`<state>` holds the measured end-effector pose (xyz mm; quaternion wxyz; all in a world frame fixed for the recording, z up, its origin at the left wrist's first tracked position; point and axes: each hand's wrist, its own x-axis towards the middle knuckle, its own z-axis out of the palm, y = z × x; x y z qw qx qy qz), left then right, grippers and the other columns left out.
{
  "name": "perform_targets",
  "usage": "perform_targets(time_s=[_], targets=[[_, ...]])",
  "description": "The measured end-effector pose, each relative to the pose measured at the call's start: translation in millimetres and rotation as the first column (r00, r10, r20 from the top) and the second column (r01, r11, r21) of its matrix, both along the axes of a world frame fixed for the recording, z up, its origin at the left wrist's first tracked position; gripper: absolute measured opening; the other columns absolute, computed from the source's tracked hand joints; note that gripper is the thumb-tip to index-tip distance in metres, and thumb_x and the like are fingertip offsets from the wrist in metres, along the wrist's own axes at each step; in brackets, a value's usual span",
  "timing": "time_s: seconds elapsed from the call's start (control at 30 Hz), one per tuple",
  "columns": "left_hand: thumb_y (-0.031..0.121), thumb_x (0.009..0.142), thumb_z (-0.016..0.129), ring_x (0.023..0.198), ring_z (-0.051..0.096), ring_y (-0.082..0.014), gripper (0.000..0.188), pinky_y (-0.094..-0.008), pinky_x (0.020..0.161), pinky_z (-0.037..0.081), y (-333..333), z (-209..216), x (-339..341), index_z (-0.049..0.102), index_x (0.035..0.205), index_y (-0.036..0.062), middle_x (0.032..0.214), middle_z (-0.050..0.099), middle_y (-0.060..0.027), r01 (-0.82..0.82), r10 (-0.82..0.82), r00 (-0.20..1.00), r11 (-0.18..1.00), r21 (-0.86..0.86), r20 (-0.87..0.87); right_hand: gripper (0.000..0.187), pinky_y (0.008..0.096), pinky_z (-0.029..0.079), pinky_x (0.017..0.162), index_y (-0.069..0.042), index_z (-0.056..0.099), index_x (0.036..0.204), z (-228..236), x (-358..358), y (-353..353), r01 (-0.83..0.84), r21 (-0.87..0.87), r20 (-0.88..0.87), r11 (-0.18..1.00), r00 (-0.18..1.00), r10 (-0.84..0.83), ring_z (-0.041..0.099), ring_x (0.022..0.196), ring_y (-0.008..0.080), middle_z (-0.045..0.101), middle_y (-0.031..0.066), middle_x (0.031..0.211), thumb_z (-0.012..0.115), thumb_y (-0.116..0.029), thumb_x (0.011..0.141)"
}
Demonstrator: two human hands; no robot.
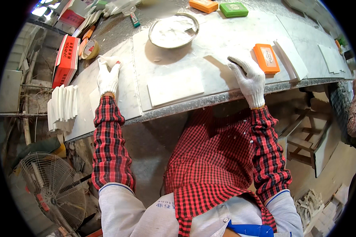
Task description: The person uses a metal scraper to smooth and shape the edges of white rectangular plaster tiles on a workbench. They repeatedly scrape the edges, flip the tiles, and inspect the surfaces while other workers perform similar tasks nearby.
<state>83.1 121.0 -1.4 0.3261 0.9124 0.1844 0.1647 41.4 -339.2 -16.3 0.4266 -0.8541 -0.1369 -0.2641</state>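
Observation:
Both my hands wear white knit gloves. My left hand (108,79) is on the left part of the pale marble worktop (130,85), thumb and fingers apart, with a small red spot at one fingertip. I see nothing held in it. My right hand (249,77) is over the front edge, its fingers stretched and a dark gap beside the thumb; I make out nothing in its grip. Between the hands a white rectangular tile (175,87) lies flat near the front edge. Just right of my right hand is an orange box (266,59). Behind the tile stands a round metal bowl of white powder (171,32).
Upright white tiles (63,102) stand at the left end, near a red carton (66,61) and a tape roll (90,49). White slabs (292,59) lie at right. A green box (233,10) sits at the back. A caged fan (53,193) stands lower left, a wooden stool (306,136) lower right.

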Motion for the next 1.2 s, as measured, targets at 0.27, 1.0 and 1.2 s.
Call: perform_targets(time_s=[0.27, 1.0, 1.2], targets=[[0.045, 0.097, 0.067, 0.131, 0.059, -0.0401, 0.072, -0.0441, 0.109, 0.046, -29.6, -2.1, -0.2, 0.044, 0.153, 0.0073, 0.150, 0.055, -0.0237, 0.018, -0.015, 0.999, 0.997, 0.073, -0.046, 0.023, 0.0339, 0.059, 0.080, -0.006, 0.080, 0.110, 1.0, -10.5, -9.7, 0.065, 0.130, -0.102, 0.989, 0.993, -0.052, 0.075, 0.085, 0.0250, 0.078, 0.0156, 0.100, 0.080, -0.015, 0.089], [0.031, 0.065, 0.098, 0.142, 0.047, -0.0422, 0.115, -0.0476, 0.118, 0.041, -94.5, 26.8, -130.6, 0.037, 0.157, 0.0005, 0.155, 0.045, -0.0292, 0.532, -0.539, 0.842, 0.823, 0.201, -0.024, 0.020, 0.0300, 0.057, 0.078, -0.005, 0.079, 0.109, 30.2, -15.3, 2.7, -0.008, 0.230, -0.177, 0.973, 0.983, 0.050, 0.072, 0.085, 0.0211, 0.076, 0.0105, 0.098, 0.078, -0.011, 0.090], [0.033, 0.061, 0.099, 0.146, 0.042, -0.0437, 0.116, -0.0485, 0.119, 0.040, -89.8, 9.7, -109.9, 0.040, 0.155, 0.0009, 0.153, 0.049, -0.0250, 0.623, -0.620, 0.781, 0.764, 0.166, -0.075, 0.027, 0.0305, 0.056, 0.079, 0.003, 0.077, 0.114, 26.7, -2.8, 3.6, -0.029, 0.305, -0.318, 0.952, 0.939, 0.130, 0.071, 0.092, 0.0153, 0.077, 0.0106, 0.101, 0.075, -0.012, 0.091]])
